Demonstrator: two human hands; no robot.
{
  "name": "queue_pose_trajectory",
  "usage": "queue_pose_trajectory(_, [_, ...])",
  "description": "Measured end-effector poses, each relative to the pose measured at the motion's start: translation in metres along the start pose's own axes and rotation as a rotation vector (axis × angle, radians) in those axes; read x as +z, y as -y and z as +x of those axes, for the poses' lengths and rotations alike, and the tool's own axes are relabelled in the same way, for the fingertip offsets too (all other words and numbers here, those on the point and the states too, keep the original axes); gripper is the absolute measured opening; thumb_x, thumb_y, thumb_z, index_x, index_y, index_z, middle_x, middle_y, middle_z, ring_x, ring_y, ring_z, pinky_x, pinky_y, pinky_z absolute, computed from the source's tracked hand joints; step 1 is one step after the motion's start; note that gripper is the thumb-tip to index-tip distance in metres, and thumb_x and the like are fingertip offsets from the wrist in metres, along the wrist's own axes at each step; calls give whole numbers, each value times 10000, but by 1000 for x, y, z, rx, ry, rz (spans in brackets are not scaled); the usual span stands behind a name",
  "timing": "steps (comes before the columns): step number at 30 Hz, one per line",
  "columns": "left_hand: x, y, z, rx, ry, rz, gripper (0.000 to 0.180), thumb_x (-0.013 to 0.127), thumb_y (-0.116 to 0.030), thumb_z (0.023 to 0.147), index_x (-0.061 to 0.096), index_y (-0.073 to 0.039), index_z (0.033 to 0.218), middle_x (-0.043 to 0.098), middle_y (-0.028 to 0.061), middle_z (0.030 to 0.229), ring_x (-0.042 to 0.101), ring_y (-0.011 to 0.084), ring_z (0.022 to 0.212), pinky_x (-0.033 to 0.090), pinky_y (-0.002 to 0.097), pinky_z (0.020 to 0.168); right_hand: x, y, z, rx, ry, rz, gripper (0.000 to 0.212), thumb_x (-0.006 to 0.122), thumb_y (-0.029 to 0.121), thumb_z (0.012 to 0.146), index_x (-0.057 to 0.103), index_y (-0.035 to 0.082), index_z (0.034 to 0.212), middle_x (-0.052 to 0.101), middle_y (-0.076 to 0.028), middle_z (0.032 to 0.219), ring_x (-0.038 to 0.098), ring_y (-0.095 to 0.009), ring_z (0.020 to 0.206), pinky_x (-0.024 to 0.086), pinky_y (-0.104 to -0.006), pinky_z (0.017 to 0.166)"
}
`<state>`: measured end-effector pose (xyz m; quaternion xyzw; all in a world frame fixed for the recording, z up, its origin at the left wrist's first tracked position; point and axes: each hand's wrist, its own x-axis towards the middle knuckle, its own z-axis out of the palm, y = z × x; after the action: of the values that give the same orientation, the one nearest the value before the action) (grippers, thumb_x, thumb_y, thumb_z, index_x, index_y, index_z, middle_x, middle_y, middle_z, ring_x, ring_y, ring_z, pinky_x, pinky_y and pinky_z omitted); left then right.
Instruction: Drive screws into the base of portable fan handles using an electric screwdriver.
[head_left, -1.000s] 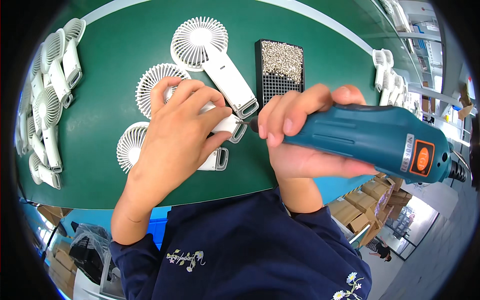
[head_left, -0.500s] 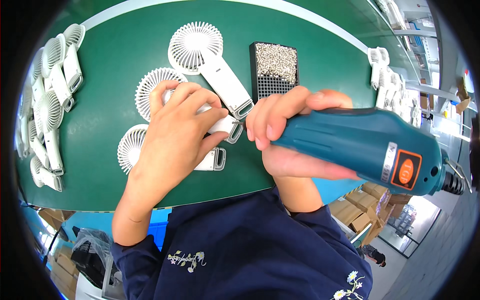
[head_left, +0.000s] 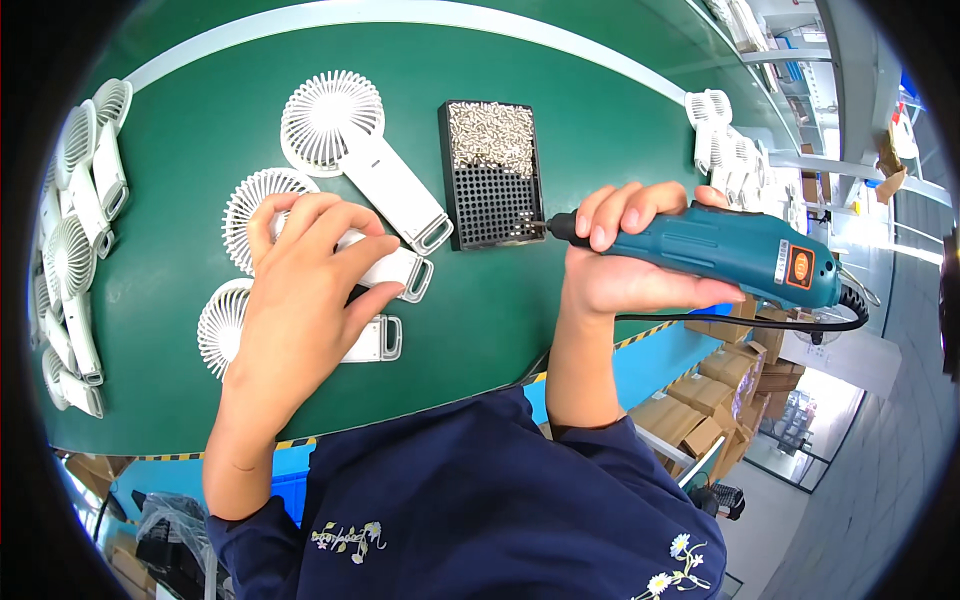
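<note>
My left hand (head_left: pixel 305 275) curls over a white handheld fan (head_left: pixel 408 272), thumb and fingers closed around its handle on the table. In my right hand (head_left: pixel 630 275) is a teal electric screwdriver (head_left: pixel 720 250), held level with its bit pointing left. The bit tip is at the right edge of a black screw tray (head_left: pixel 485 208), over the holes near its lower corner. Small silver screws (head_left: pixel 492 135) heap up in the tray's far half. Another fan (head_left: pixel 395 190) lies just beyond my left hand, and a third fan (head_left: pixel 222 325) lies partly hidden under my left wrist.
Several white fans (head_left: pixel 72 255) are piled along the table's left side. More fans (head_left: pixel 708 140) lie at the far right. A black cord (head_left: pixel 740 320) trails from the screwdriver. The green table's (head_left: pixel 450 370) near edge carries striped tape, and cardboard boxes (head_left: pixel 690 400) stand beyond it.
My right hand has drawn the screwdriver away from the handle end of the held fan to the screw tray. My left hand keeps its hold on the fan. The whole view has shifted slightly.
</note>
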<state>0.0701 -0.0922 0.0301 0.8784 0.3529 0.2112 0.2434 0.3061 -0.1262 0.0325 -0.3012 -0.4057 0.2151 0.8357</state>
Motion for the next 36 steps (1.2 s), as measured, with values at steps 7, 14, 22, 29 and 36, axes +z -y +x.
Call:
queue_pose_trajectory(7, [-1,0,3,-12,20,-11,309,795,-137,674,695,-73,959,604,15,1014,542,220,1069,275,441,1046,-10,3,1,32,-18,-16,841,291,847,827,467,99,1169,471,-53,616,384,-147,365,360,-295,317])
queue_pose_trajectory(14, [-1,-1,3,6,3,11,303,798,-131,671,698,-71,950,593,10,990,541,206,1047,298,456,1026,-17,0,-2,95,-76,29,907,294,905,756,444,117,1179,510,-86,618,442,-175,365,408,-313,350])
queue_pose_trajectory(22, [-4,0,2,14,47,-21,349,791,-69,646,694,-62,981,584,21,1038,537,212,1077,289,455,1036,-11,-4,-8,117,35,45,1002,305,965,662,489,95,1123,500,-76,614,449,-164,396,402,-295,347])
queue_pose_trajectory(29, [-2,1,1,12,45,-20,359,781,-46,641,693,-66,989,581,17,1043,534,208,1083,283,456,1044,3,3,-4,-15,45,-66,880,247,861,815,466,101,1201,470,-58,629,390,-147,371,343,-286,315])
queue_pose_trajectory(36, [-1,5,0,49,33,-43,348,761,-25,668,675,-67,1003,574,11,1030,529,196,1078,280,462,1056,41,35,-14,123,206,190,822,351,798,854,411,103,1290,510,-96,747,478,-197,463,420,-347,403])
